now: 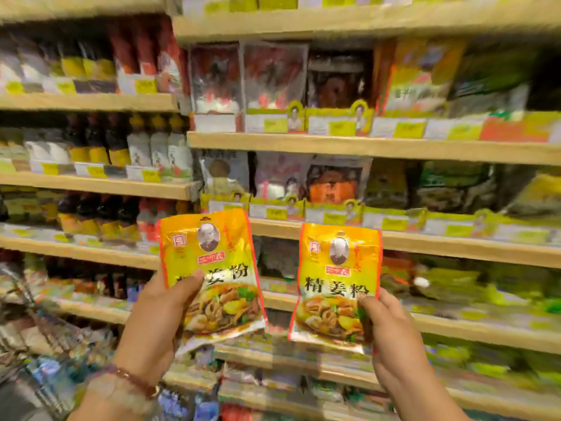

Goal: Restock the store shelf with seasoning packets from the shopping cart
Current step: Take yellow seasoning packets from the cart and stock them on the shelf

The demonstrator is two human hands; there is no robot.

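Observation:
I hold up two yellow seasoning packets in front of the store shelf [455, 247]. My left hand [158, 317] grips the left packet [212, 256] near its lower left, thumb across the front. My right hand [391, 335] pinches the right packet [337, 268] at its lower right corner. Both packets stand upright, side by side and apart, printed with a portrait, red characters and a food picture. A bead bracelet [133, 379] circles my left wrist. The shopping cart [36, 344] shows as blurred wire at the lower left.
Wooden shelves [364, 147] carry rows of hanging seasoning bags with yellow price tags. To the left, another shelf unit [91, 183] holds dark sauce bottles. Lower shelves hold more blurred packets. The whole view is motion-blurred.

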